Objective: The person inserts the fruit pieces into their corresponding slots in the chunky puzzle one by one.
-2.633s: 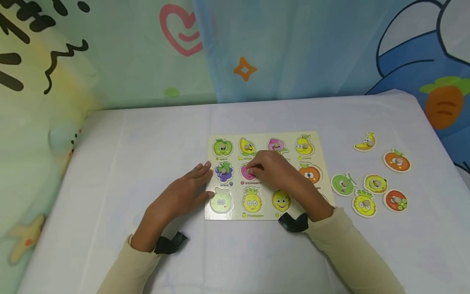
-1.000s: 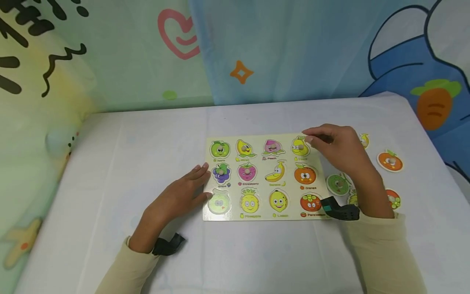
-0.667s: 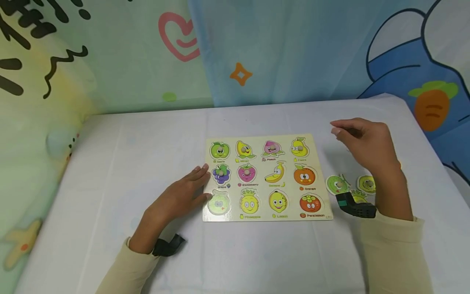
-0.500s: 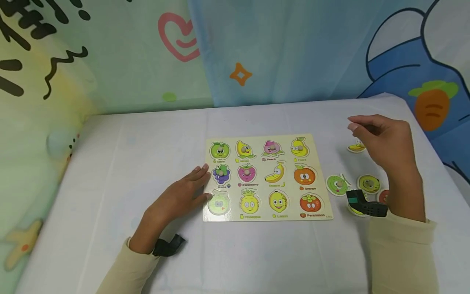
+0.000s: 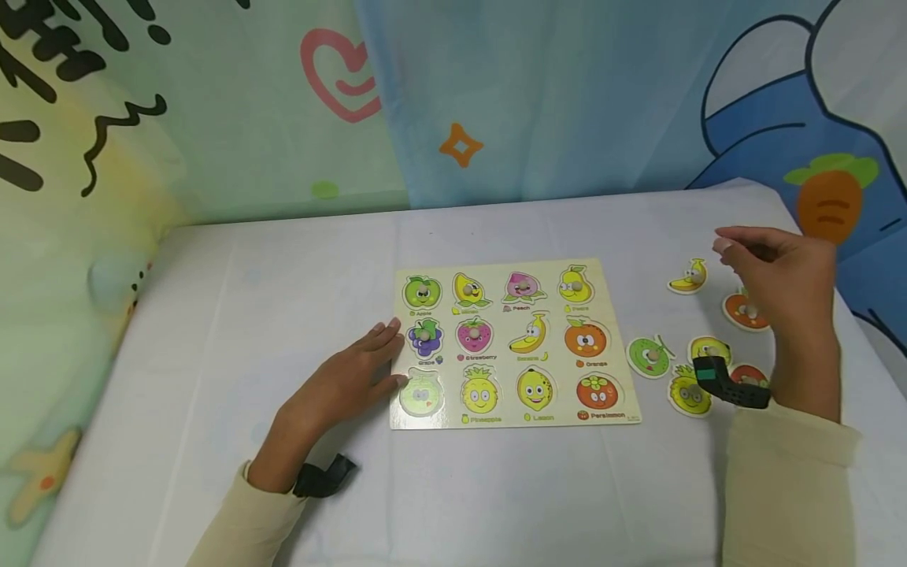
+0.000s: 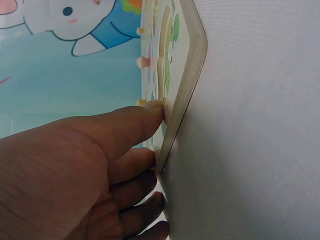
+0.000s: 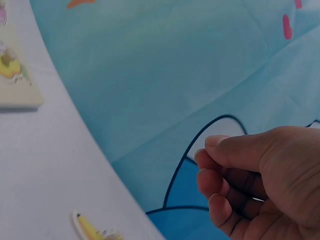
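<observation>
1. Fruit puzzle board [image 5: 508, 378] is laid flat at the centre of the frame; its top row and the two left places of the middle row appear to be filled with knobbed pieces.

2. Its left edge is steadied by the left hand [image 5: 350, 378], fingers extended and thumb resting on the surface, with nothing grasped. Light pressure there should be enough, provided the melon slot [image 5: 421, 392] under the thumb is kept uncovered.

3. At the right of the frame, the right hand [image 5: 786, 272] is held raised, thumb and index fingertip brought together; no piece can be seen between them. The fingertips should be parted before a knob is approached.

4. Just below and left of it, the banana piece [image 5: 688, 277] is left unobstructed, whereas the orange piece [image 5: 744, 311] is partly covered. Either is best lifted straight up by its knob, then turned to match its picture before being pressed in.

5. Lower down, the melon piece [image 5: 648, 357] and pineapple piece [image 5: 689, 394] are spread on the white counter [image 5: 496, 488]; neighbours could be nudged if reached for carelessly.
</observation>
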A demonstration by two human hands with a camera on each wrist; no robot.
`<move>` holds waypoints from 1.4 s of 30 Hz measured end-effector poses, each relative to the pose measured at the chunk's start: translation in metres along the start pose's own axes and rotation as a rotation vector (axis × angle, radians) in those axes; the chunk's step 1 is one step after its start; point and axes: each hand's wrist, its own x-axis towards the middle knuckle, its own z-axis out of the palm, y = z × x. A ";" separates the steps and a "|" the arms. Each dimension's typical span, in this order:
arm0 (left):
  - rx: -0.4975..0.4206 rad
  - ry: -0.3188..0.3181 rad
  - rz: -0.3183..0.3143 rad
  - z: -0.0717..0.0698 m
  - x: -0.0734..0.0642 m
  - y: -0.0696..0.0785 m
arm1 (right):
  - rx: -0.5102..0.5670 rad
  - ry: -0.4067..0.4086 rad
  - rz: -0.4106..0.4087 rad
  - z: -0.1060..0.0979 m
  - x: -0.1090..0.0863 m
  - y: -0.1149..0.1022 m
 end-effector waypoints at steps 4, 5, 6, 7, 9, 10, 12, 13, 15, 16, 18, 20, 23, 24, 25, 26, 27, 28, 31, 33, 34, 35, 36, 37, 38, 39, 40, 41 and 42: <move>-0.003 0.003 0.000 0.001 0.000 0.000 | -0.050 -0.033 0.035 0.007 0.005 0.011; -0.004 0.004 0.001 0.001 0.000 0.000 | -0.068 -0.046 0.047 0.009 0.006 0.013; -0.003 0.004 0.002 0.001 0.000 0.000 | -0.084 -0.060 0.061 0.011 0.007 0.015; -0.004 0.004 0.004 0.001 0.000 0.000 | -0.102 -0.073 0.072 0.013 0.007 0.017; -0.004 0.005 0.007 0.001 0.000 0.000 | -0.136 -0.102 0.100 0.016 0.008 0.020; -0.005 0.005 0.008 0.001 0.000 0.000 | -0.150 -0.118 0.121 0.016 0.009 0.021; -0.007 0.005 0.008 0.001 -0.001 -0.001 | -0.178 -0.150 0.160 0.018 0.011 0.025; -0.008 0.006 0.009 0.001 -0.001 -0.001 | -0.191 -0.163 0.171 0.018 0.011 0.026; -0.009 0.006 0.009 0.001 -0.001 -0.001 | -0.217 -0.185 0.185 0.019 0.012 0.030; -0.010 0.006 0.008 0.001 -0.001 -0.001 | -0.229 -0.195 0.185 0.020 0.012 0.031; -0.008 0.005 0.007 0.001 -0.001 -0.001 | -0.248 -0.217 0.176 0.022 0.012 0.034; -0.007 0.003 0.005 0.001 -0.001 -0.001 | -0.254 -0.232 0.171 0.024 0.012 0.036; -0.005 0.004 0.006 0.001 -0.002 -0.001 | -0.258 -0.245 0.173 0.025 0.012 0.039; -0.006 0.004 0.006 0.001 -0.002 -0.001 | -0.257 -0.245 0.176 0.025 0.012 0.039; -0.007 0.005 0.007 0.001 -0.002 -0.001 | -0.259 -0.246 0.177 0.025 0.012 0.040; -0.009 0.005 0.007 0.001 -0.002 -0.001 | -0.259 -0.246 0.176 0.025 0.012 0.040; -0.010 0.005 0.007 0.000 -0.002 -0.001 | -0.262 -0.247 0.177 0.025 0.012 0.041; -0.012 0.005 0.007 0.000 -0.002 -0.001 | -0.264 -0.251 0.178 0.025 0.012 0.041; -0.011 0.009 0.006 0.000 -0.002 -0.001 | -0.273 -0.268 0.176 0.027 0.012 0.042; -0.009 0.012 0.006 0.000 -0.002 -0.001 | -0.282 -0.280 0.177 0.028 0.013 0.043; -0.008 0.013 0.006 0.000 -0.002 -0.001 | -0.286 -0.284 0.175 0.028 0.013 0.044; -0.008 0.013 0.006 0.000 -0.002 -0.001 | -0.288 -0.286 0.173 0.029 0.013 0.044; -0.009 0.013 0.006 0.000 -0.001 -0.001 | -0.291 -0.286 0.173 0.029 0.014 0.044; -0.009 0.012 0.005 0.000 -0.001 -0.001 | -0.294 -0.288 0.173 0.030 0.014 0.044; -0.008 0.011 0.004 0.000 -0.001 -0.001 | -0.297 -0.289 0.172 0.030 0.014 0.044; -0.008 0.009 0.003 0.000 -0.001 0.000 | -0.299 -0.289 0.171 0.030 0.014 0.044; -0.007 0.008 0.003 0.000 -0.001 0.000 | -0.302 -0.290 0.172 0.030 0.014 0.043; -0.006 0.007 0.003 0.000 -0.001 0.000 | -0.303 -0.290 0.175 0.031 0.014 0.043; -0.004 0.007 0.003 0.000 -0.001 0.000 | -0.305 -0.291 0.177 0.031 0.014 0.043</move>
